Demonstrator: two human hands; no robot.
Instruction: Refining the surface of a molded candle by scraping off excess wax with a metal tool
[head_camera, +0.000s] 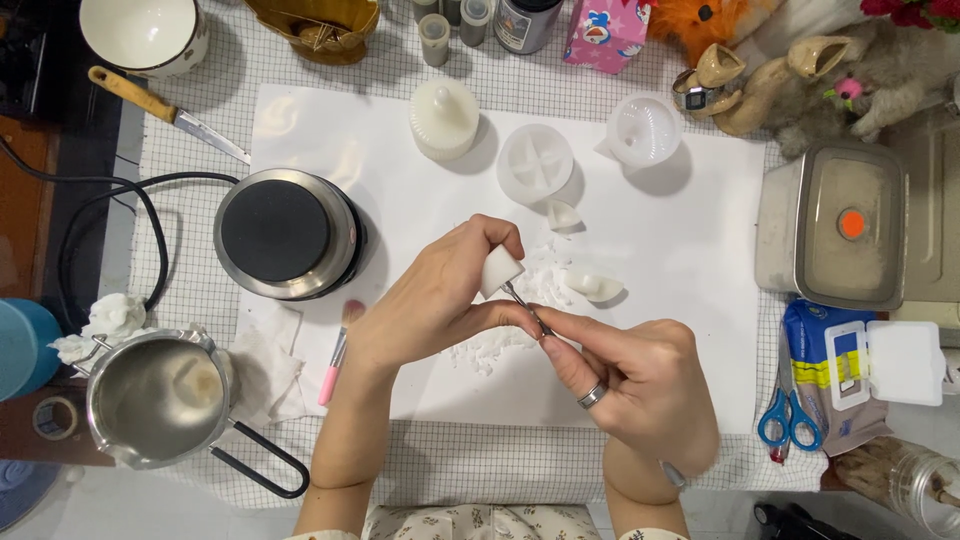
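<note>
My left hand (430, 300) pinches a small white wax piece (499, 268) above a white paper sheet (700, 330). My right hand (630, 385), with a ring on one finger, grips a thin metal tool (524, 303) whose tip touches the underside of the piece. White shavings (500, 345) lie scattered on the sheet below both hands. Two more white pieces (593, 285) (562, 214) rest just beyond the hands.
A round hot plate (287, 232) stands at left, with a steel pouring pot (160, 398) and a pink brush (338, 352) near it. Three white moulds (443, 118) (536, 163) (644, 130) stand at the back. A metal box (835, 225), wipes pack (850, 375) and blue scissors (788, 415) lie right.
</note>
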